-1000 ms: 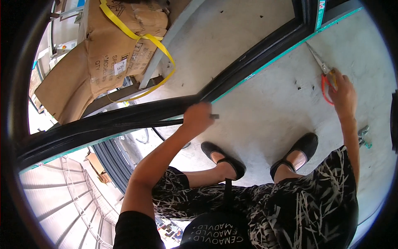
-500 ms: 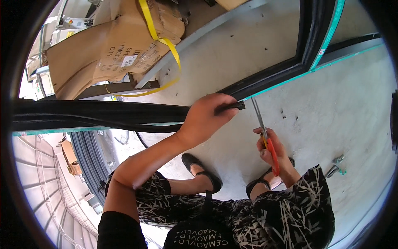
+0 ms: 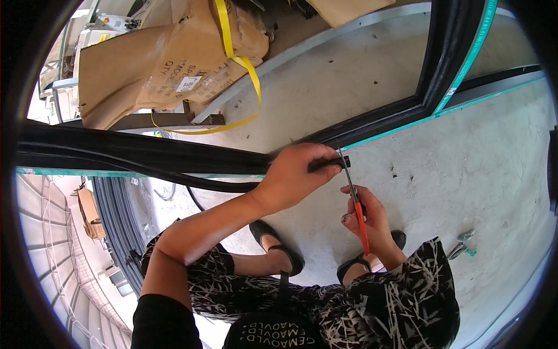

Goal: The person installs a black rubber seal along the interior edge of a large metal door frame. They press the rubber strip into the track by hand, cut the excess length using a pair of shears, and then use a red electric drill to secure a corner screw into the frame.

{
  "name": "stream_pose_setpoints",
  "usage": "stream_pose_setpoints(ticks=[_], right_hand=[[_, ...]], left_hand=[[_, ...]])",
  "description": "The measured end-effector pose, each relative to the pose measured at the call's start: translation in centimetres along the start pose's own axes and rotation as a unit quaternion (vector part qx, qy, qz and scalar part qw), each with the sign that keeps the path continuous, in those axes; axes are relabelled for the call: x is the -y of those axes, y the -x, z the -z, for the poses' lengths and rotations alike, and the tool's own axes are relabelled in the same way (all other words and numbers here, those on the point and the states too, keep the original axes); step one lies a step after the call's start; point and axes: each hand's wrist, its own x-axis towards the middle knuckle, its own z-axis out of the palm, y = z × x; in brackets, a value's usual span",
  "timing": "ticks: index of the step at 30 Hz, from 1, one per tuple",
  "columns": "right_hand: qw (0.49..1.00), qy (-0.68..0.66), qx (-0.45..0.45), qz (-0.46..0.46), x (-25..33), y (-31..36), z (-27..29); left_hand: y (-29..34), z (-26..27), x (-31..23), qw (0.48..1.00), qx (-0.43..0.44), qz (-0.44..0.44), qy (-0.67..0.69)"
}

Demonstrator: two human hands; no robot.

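My left hand is closed round the end of a black rubber strip, whose tip pokes out past the thumb and fingers. The strip trails off to the left along a dark frame edged with turquoise tape. In my right hand is a pair of scissors with red handles. Their blades point up and lie at the strip's tip, close by my left fingertips. Whether the blades have pressed into the rubber I cannot tell.
Beyond my hands a dark frame corner runs to the upper right. Flattened cardboard with a yellow strap lies at the upper left. A bundle of dark strips is at the left, and a small grey-green object on the floor at the right.
The scissors have moved left from beside the strip's tip and now lie across it. My left hand stays closed round the strip, slightly lower in the picture.
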Motion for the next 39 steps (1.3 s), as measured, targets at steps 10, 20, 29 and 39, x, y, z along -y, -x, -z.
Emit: stream_pose_setpoints(ticks=[10,20,29,39], right_hand=[[0.995,0.094,-0.032,-0.012,0.1,0.1,0.1],[0.994,0.097,-0.027,0.036,-0.2,0.2,0.0],[0.987,0.152,-0.054,0.026,0.1,0.4,0.1],[0.980,0.188,-0.062,0.039,2.0,0.7,4.4]], left_hand=[[-0.3,0.7,0.4,0.996,0.047,0.054,0.046],[-0.6,1.2,0.0,0.983,0.110,0.110,0.093],[-0.9,1.9,0.3,0.982,0.112,0.135,0.077],[-0.3,3.0,0.3,0.959,0.164,0.141,0.181]])
